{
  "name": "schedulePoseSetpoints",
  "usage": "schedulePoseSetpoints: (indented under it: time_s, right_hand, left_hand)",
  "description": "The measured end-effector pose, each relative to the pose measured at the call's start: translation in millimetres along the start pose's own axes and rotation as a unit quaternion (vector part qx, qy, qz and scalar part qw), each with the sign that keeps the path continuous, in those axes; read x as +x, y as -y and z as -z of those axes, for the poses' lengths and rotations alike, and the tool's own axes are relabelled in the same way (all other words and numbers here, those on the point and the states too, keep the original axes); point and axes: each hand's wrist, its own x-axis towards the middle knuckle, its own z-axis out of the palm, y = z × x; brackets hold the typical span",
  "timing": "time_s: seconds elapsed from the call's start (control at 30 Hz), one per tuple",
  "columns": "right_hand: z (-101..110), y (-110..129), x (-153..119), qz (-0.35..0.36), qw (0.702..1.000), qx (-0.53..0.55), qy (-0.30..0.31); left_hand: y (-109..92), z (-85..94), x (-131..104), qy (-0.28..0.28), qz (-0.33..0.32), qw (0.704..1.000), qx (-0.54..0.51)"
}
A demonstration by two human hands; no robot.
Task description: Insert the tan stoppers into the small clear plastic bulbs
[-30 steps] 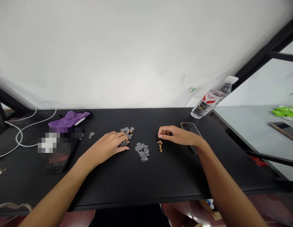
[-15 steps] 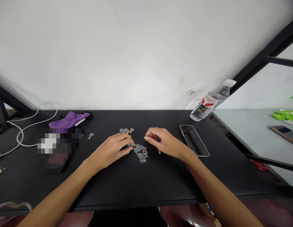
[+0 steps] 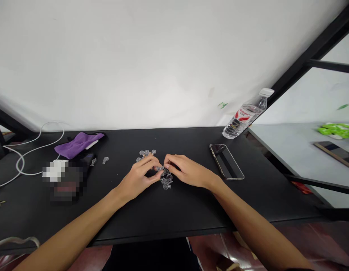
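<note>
My left hand (image 3: 142, 176) pinches a tiny clear glass bottle (image 3: 160, 168) between thumb and fingers, its neck pointing right. The fingertips of my right hand (image 3: 185, 168) are closed together at that bottle's neck; what they grip is hidden. Just below both hands, several more tiny glass bottles (image 3: 166, 186) lie in a loose pile on the black table (image 3: 152, 218). Behind my left hand is another group of small glass bottles (image 3: 146, 152), with brown cork stoppers partly showing beside them.
Two loose glass bottles, one a small vial (image 3: 105, 160), lie to the left, near a purple cloth (image 3: 80, 144) and a blurred-out item. White cable (image 3: 22, 158) loops at the far left. A phone (image 3: 226, 162) and a water bottle (image 3: 245, 116) are on the right, below the wall.
My right hand has moved left, and its fingertips now meet the neck of the bottle in my left hand. The view has shifted slightly.
</note>
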Motion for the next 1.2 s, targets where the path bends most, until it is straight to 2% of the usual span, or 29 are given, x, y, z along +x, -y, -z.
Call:
schedulePoseSetpoints:
  time_s: [0.13,0.3,0.57,0.7,0.8,0.87,0.93,1.07,1.2]
  right_hand:
    - [11,-9,-3,-0.043,0.999,0.002,-0.027]
    - [23,-22,-7,-0.053,0.997,0.0,-0.057]
    - [20,-27,-6,-0.058,0.997,-0.002,-0.056]
    - [24,-33,-8,-0.063,0.997,0.009,-0.046]
    - [32,-38,-11,-0.069,0.997,0.02,-0.016]
    - [38,-40,-13,-0.08,0.996,0.028,0.006]
    - [44,-42,-16,-0.093,0.995,0.035,0.025]
    - [51,-44,-19,-0.114,0.99,0.048,0.068]
    - [50,-49,-19,-0.12,0.988,0.053,0.08]
  left_hand:
    - [1,-1.8,-2,-0.002,0.01,1.0,-0.005]
    - [2,-3.6,-4,0.073,0.003,0.997,0.027]
    - [1,-5.5,-1,0.138,-0.008,0.988,0.065]
    - [0,-2.9,0,0.132,0.001,0.989,0.06]
    - [3,7.5,2,0.092,0.002,0.992,0.081]
    - [6,19.8,3,0.068,0.01,0.992,0.102]
    - [10,34.9,5,0.067,0.042,0.991,0.108]
    - [17,62.3,9,0.1,0.12,0.987,0.046]
    - [26,74.1,9,0.197,0.19,0.962,-0.003]
